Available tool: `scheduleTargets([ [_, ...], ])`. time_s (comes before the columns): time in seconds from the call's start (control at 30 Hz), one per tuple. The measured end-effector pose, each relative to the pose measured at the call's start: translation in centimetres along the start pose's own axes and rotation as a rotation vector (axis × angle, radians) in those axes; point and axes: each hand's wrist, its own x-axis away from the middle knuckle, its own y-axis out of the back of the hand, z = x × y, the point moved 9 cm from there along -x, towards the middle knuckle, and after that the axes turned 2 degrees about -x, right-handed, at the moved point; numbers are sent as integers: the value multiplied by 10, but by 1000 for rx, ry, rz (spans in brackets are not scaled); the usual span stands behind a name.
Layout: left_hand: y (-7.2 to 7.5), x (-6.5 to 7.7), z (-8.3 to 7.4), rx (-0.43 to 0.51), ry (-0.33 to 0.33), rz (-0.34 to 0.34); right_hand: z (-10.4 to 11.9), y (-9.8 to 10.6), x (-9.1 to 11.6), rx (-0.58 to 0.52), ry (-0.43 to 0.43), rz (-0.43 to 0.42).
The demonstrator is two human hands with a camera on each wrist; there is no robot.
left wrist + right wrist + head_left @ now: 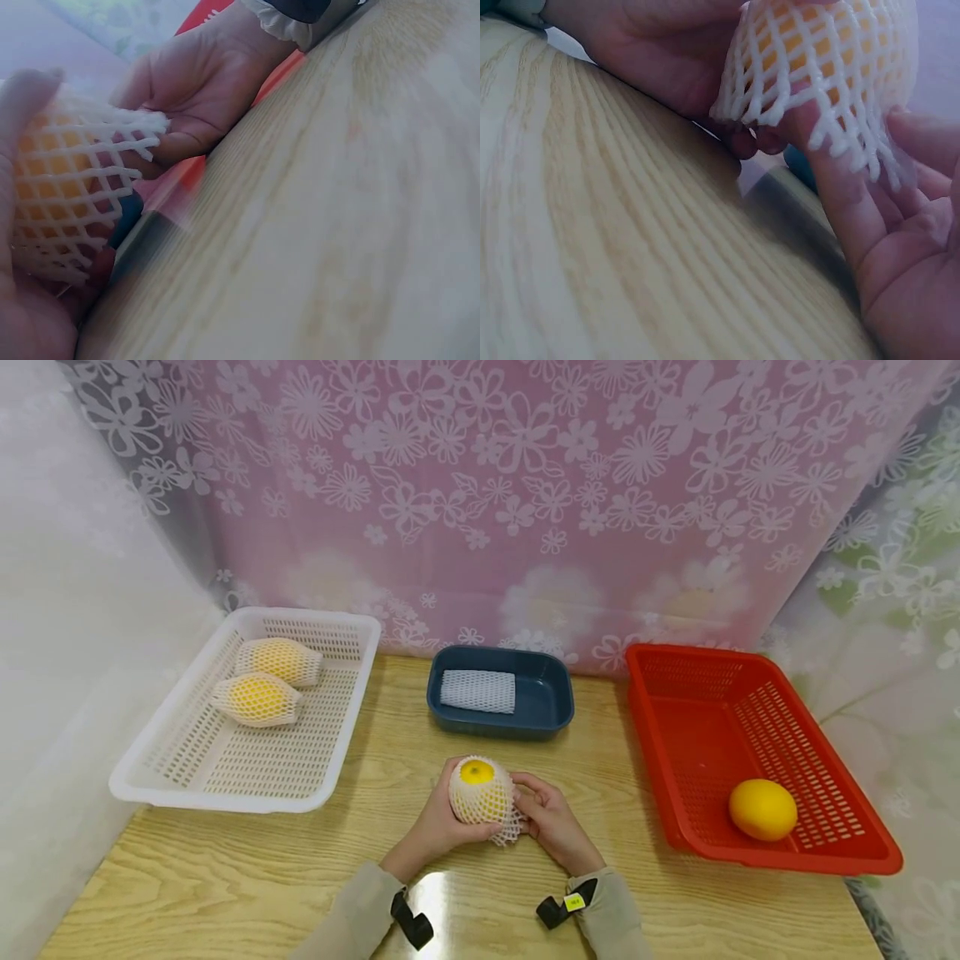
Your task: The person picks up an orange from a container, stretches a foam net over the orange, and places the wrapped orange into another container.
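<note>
Netted fruit (477,774) is between left hand (442,818) and right hand (553,822), above the bench (225,885). Red basket (690,735) right of hands, white basket (352,714) left and farther out, blue tray (542,695) straight beyond them. Left hand wraps netted fruit; right pinches its foam net (512,827) edge. Two wrapped fruits (262,698) in white basket, bare yellow fruit (762,810) in red, foam sleeve (477,692) in tray.

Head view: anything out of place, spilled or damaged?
Nothing stands out: held fruit netted, two more netted fruits in the white basket, bare fruit in the red basket, loose foam net in the blue tray. No visible spill or damage.
</note>
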Motion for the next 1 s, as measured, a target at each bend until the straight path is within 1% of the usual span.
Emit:
scheduleTargets([
  [0.03, 1, 0, 5, -8, 5, -7, 1, 0, 0, 4, 9, -5],
  [0.1, 3, 0, 5, -17, 11, -24, 2, 0, 0, 42, 39, -33],
  [0.17, 5, 1, 5, -8, 19, -41, 6, 3, 0, 139, 82, -93],
  [0.23, 6, 2, 4, 11, 24, -49, 11, 6, 1, 264, 130, -171],
  [0.33, 6, 4, 2, 53, 10, -43, 17, 11, 4, 418, 182, -276],
  [0.4, 6, 4, 1, 74, -6, -30, 21, 11, 5, 472, 217, -305],
  [0.43, 5, 4, 0, 80, -14, -24, 23, 11, 5, 482, 229, -304],
  [0.5, 4, 3, 1, 84, -21, -5, 25, 7, 5, 458, 249, -257],
  [0.57, 2, 3, 2, 81, -17, 11, 24, 1, 4, 413, 244, -166],
  [0.67, 0, 2, 5, 86, -2, 31, 17, -9, 2, 290, 177, -15],
  [0.73, -1, 2, 6, 81, 7, 37, 12, -12, 3, 250, 126, 43],
  [0.8, -2, 2, 8, 73, 17, 42, 8, -13, 3, 220, 84, 67],
  [0.87, -2, 3, 9, 55, 25, 45, 6, -13, 3, 217, 69, 72],
  [1.0, -3, 2, 10, 14, 30, 55, 7, -12, 3, 233, 64, 47],
])
